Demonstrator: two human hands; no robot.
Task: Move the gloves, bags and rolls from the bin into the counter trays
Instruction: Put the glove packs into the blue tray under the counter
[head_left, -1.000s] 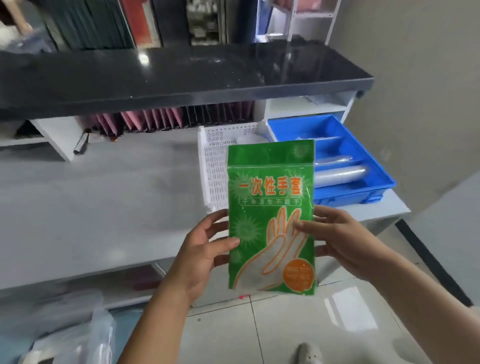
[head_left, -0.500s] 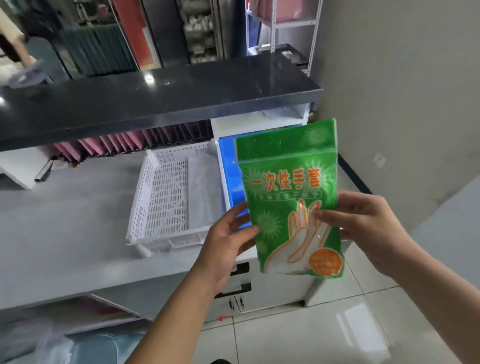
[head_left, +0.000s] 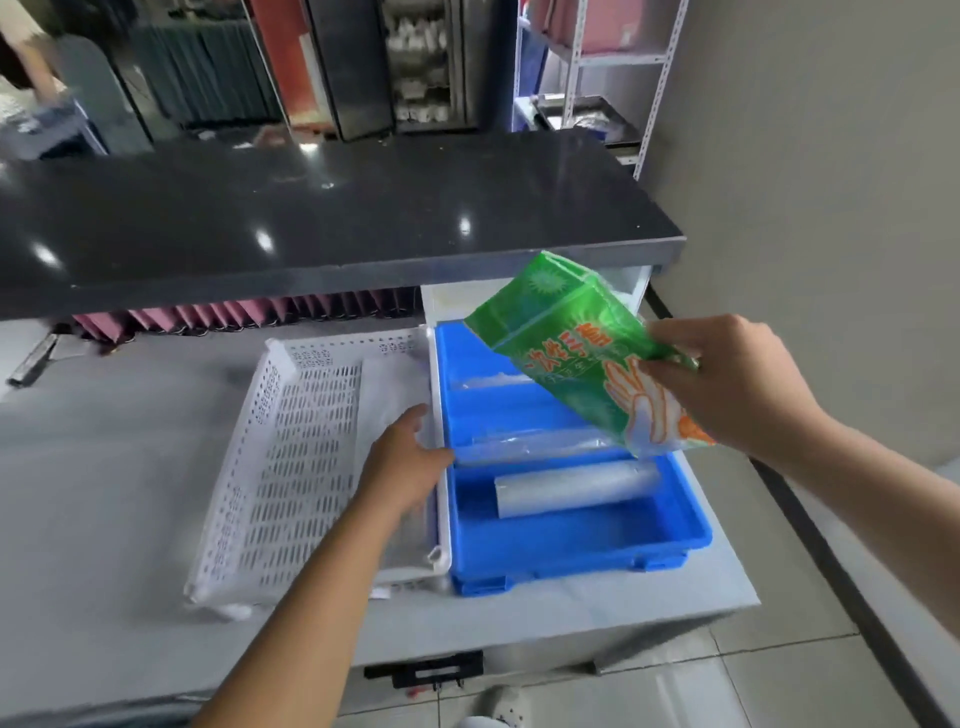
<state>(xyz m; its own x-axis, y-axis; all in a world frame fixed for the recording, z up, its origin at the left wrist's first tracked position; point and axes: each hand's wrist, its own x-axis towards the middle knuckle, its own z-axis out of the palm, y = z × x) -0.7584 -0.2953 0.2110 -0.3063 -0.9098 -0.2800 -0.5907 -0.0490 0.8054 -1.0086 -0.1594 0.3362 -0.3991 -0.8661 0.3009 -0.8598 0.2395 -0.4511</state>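
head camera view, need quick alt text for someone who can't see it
The right hand holds a green pack of disposable gloves tilted over a blue tray containing clear plastic rolls. The left hand rests at the edge of the white perforated tray alongside.

A pale grey counter (head_left: 104, 493) runs under a raised black glossy shelf (head_left: 311, 223). Two trays sit directly on the counter, side by side and touching. The left one is a white perforated tray (head_left: 291, 467) holding clear plastic along its right side. The right one is a blue tray (head_left: 582, 545) split into compartments, with clear plastic rolls (head_left: 571, 488) lying lengthwise in them.
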